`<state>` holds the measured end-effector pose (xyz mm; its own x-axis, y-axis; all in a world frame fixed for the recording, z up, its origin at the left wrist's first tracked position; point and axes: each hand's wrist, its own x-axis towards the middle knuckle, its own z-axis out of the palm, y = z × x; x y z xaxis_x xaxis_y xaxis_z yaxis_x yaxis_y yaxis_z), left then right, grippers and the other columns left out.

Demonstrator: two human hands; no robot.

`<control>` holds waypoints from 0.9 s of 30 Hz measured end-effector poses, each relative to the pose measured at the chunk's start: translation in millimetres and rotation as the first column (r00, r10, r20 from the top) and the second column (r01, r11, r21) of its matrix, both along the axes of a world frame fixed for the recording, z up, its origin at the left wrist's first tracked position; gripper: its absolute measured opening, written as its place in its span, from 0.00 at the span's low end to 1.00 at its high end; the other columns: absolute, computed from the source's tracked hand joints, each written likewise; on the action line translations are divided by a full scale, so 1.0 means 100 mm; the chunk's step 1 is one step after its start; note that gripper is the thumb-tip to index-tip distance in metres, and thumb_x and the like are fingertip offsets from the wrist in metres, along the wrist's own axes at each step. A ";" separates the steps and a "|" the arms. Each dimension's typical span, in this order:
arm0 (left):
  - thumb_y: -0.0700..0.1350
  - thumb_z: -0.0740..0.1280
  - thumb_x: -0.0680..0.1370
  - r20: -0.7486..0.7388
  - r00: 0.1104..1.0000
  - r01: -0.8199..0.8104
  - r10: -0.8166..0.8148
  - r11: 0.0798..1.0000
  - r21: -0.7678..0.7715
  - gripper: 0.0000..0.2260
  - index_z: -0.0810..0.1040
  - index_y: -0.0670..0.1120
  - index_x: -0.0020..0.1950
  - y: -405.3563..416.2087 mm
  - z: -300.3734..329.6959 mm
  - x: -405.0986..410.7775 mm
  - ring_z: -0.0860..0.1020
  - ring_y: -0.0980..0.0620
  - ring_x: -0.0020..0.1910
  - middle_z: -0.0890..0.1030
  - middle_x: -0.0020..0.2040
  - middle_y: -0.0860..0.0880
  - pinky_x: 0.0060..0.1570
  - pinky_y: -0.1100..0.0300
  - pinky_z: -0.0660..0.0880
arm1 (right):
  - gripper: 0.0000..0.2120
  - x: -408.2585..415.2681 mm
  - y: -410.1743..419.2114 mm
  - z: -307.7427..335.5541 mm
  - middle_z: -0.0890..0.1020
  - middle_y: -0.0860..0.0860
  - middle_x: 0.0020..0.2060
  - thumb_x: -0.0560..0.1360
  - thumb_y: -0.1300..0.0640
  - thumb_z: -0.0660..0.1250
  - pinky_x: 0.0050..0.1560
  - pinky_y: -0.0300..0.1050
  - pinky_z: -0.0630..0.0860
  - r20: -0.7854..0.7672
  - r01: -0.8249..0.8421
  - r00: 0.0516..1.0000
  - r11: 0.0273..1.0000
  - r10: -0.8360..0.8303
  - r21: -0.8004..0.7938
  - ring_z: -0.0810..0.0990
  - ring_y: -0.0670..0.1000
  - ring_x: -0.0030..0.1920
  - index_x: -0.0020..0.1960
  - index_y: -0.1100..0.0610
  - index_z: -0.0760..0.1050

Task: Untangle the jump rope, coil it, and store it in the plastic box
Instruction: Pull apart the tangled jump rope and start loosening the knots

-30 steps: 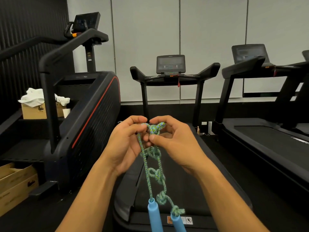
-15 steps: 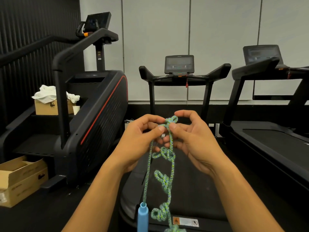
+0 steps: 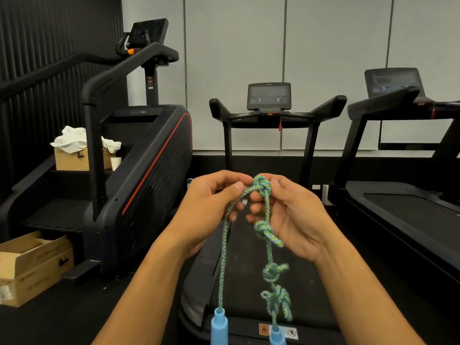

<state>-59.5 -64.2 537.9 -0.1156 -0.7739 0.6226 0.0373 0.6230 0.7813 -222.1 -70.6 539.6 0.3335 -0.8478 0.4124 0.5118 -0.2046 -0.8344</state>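
Early stage, untangling only just underway. Both hands held up at chest height over the treadmill (image 3: 249,282) deck, working the top knot (image 3: 261,186) of the jump rope (image 3: 222,257). Left hand (image 3: 211,207) has a closed grip: thumb and forefinger pinch the rope strand just left of that knot. Right hand (image 3: 296,215) also curled, fingertips pinching the knot from the right side, other fingers loosely bent behind the rope. Below the hands the rope hangs in two runs: left run is a clean straight strand down to a blue handle (image 3: 219,327); right run carries at least three more knots, one against the right palm (image 3: 267,232), one lower (image 3: 273,270), and a bulkier clump (image 3: 277,301) just above the second blue handle (image 3: 277,338). So approx. four knots left incl. the one in hand, none visibly undone on that side. Coiling not started. Plastic box not in view; only cardboard boxes (image 3: 32,267) at left by the stair machine (image 3: 139,183), so can't tell where storage happens. Judging by this, most of the task remains.
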 end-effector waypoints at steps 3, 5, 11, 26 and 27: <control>0.35 0.64 0.81 0.019 1.000 0.004 -0.004 1.000 0.004 0.08 0.83 0.41 0.54 0.00 0.00 -0.01 0.77 0.52 0.37 0.82 0.41 0.46 0.32 0.59 0.72 | 0.12 0.04 -0.04 -0.02 0.79 0.55 0.32 0.84 0.60 0.52 0.34 0.49 0.78 0.011 0.028 1.000 0.998 -0.029 0.048 0.75 0.52 0.30 0.60 0.64 0.72; 0.35 0.64 0.80 0.020 1.000 0.001 -0.001 1.000 -0.005 0.08 0.83 0.41 0.54 0.00 0.00 -0.02 0.77 0.52 0.36 0.82 0.41 0.46 0.32 0.60 0.72 | 0.12 0.05 -0.05 -0.03 0.77 0.55 0.31 0.84 0.60 0.54 0.33 0.48 0.77 0.007 0.047 0.999 0.997 -0.047 0.068 0.74 0.52 0.28 0.60 0.64 0.72; 0.36 0.70 0.77 0.029 0.997 -0.077 0.078 0.997 -0.023 0.05 0.81 0.42 0.52 -0.03 -0.02 -0.06 0.78 0.53 0.36 0.83 0.41 0.47 0.30 0.62 0.72 | 0.12 0.02 -0.03 -0.04 0.78 0.54 0.34 0.83 0.55 0.58 0.36 0.47 0.74 -0.024 0.118 0.993 0.993 -0.118 0.015 0.74 0.50 0.29 0.58 0.62 0.74; 0.32 0.72 0.75 -0.004 0.993 -0.116 0.117 0.986 -0.123 0.11 0.80 0.46 0.52 -0.07 -0.04 -0.09 0.79 0.48 0.39 0.84 0.46 0.48 0.32 0.61 0.73 | 0.08 -0.11 -0.01 -0.06 0.80 0.55 0.37 0.76 0.67 0.68 0.41 0.48 0.71 -0.193 0.298 0.905 0.888 -0.380 -0.351 0.78 0.51 0.34 0.47 0.54 0.78; 0.33 0.72 0.75 0.008 0.994 -0.103 0.106 0.985 -0.139 0.14 0.80 0.48 0.55 -0.06 -0.03 -0.09 0.79 0.49 0.38 0.84 0.48 0.48 0.32 0.61 0.73 | 0.07 -0.12 -0.01 -0.06 0.81 0.56 0.38 0.77 0.66 0.67 0.41 0.47 0.71 -0.184 0.307 0.904 0.885 -0.386 -0.349 0.77 0.51 0.34 0.48 0.54 0.78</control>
<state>-68.8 -69.8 534.5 -0.0488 -0.6890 0.7232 -0.0448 0.7248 0.6875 -234.0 -71.3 534.0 0.1642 -0.7723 0.6137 0.1520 -0.5949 -0.7893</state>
